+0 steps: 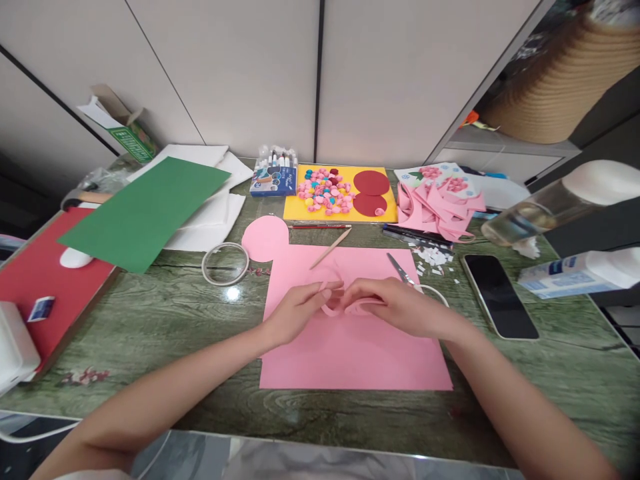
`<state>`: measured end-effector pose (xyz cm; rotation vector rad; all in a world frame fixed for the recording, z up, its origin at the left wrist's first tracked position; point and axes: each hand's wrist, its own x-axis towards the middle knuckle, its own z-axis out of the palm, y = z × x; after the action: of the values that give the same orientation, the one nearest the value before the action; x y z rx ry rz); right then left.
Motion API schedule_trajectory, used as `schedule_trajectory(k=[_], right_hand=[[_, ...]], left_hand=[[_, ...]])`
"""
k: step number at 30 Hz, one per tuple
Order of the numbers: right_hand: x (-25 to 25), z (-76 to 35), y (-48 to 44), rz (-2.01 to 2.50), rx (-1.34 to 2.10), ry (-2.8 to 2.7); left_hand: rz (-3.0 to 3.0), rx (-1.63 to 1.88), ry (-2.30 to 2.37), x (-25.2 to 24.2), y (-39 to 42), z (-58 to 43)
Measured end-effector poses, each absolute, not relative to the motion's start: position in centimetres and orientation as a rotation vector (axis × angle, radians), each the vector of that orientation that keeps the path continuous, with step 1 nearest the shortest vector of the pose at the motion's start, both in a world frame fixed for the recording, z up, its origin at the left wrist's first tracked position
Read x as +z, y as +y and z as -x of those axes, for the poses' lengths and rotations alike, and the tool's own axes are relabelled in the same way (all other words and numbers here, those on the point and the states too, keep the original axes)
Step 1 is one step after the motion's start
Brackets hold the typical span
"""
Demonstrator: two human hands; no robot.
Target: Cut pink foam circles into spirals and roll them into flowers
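Green marble-look table (pixel 150 320) fills most of the view, with plain pale cupboard doors behind it. A big pink sheet (pixel 350 353) lies flat in the middle, close to the front edge. Both hands rest on top of it. The left hand (pixel 295 313) and the right hand (pixel 400 308) meet in the middle. Their fingertips pinch a thin pink strip (pixel 336 308) that curls between them, so both hands are closed on it. The strip is the same colour as the sheet under it and the fingers cover part of it, so its ends are hard to see.

Scissors (pixel 399 268) lie just behind the right hand. Only the blades show, because the hand hides the rest. A pale loop (pixel 439 293) peeks out beside the right wrist, and I cannot tell what it is.

A wooden stick (pixel 330 248) lies tilted at the top of the sheet. A pink circle (pixel 265 238) touches the sheet's top left corner, with a tape ring (pixel 225 263) just beside it. A dark phone (pixel 500 295) lies to the right.

Far back sits a yellow card (pixel 295 212) with tiny rolled paper bits, too small to make out. At the right edge a bottle (pixel 545 208) looks blurry and stretched. At the left edge a white box (pixel 13 347) is cut off.
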<state>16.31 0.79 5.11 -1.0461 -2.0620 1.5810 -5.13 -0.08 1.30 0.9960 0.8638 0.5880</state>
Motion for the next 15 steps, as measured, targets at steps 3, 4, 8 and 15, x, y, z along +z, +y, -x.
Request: schedule_trajectory(k=[3,4,8,15], right_hand=[[4.7,-15.9,0.7,1.052,1.542,-2.084],[4.5,-15.7,0.7,1.058,1.53,-2.077],[3.5,-14.9,0.3,1.033,1.491,-2.08],[3.2,-13.6,-0.9,0.954,1.568,-1.864]], left_hand=[[-1.335,0.694,0.975,2.0,-0.6,5.3],[-1.415,0.715,0.979,2.3,-0.8,5.3],[-1.641,0.778,0.859,4.0,-1.7,5.2],[-2.013,0.804,0.783,4.9,-2.6,6.0]])
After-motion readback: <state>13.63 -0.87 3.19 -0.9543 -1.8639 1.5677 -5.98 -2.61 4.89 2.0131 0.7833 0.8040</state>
